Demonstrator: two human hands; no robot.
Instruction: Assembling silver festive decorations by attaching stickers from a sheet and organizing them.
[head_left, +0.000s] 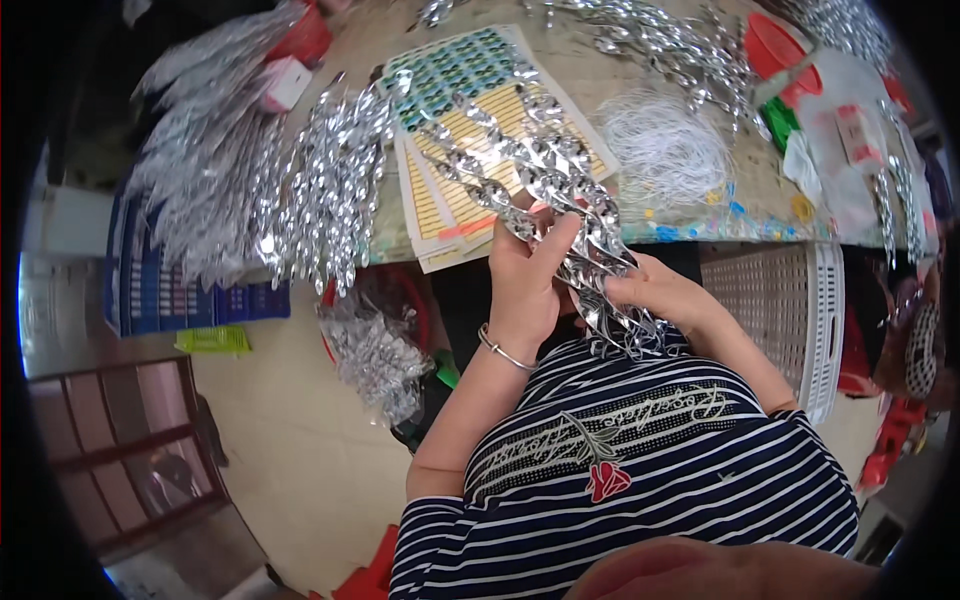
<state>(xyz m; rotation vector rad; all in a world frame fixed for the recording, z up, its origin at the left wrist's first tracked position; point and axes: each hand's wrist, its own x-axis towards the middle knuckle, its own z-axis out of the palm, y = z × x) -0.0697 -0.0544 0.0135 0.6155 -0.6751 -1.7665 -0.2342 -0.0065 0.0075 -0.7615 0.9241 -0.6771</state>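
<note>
A bunch of shiny silver twisted strips point(590, 205) lies across both my hands, close in front of my striped shirt. My left hand point(528, 285), with a bangle on the wrist, is closed around the strips from the left, its thumb on top. My right hand point(665, 292) grips the same bunch lower down, thumb pressed on the strips. The far ends fan out over printed sheets point(470, 185) with yellow and green-blue patterns on the table. The near ends hang in loose curls against my shirt.
Piles of silver strips point(330, 180) hang over the table's left edge. White strings point(668, 150) lie right of the sheets, with a red basket point(780, 55) beyond. Below stand a blue crate point(150, 265), a white crate point(825, 330) and a red tub point(415, 300) of silver strips.
</note>
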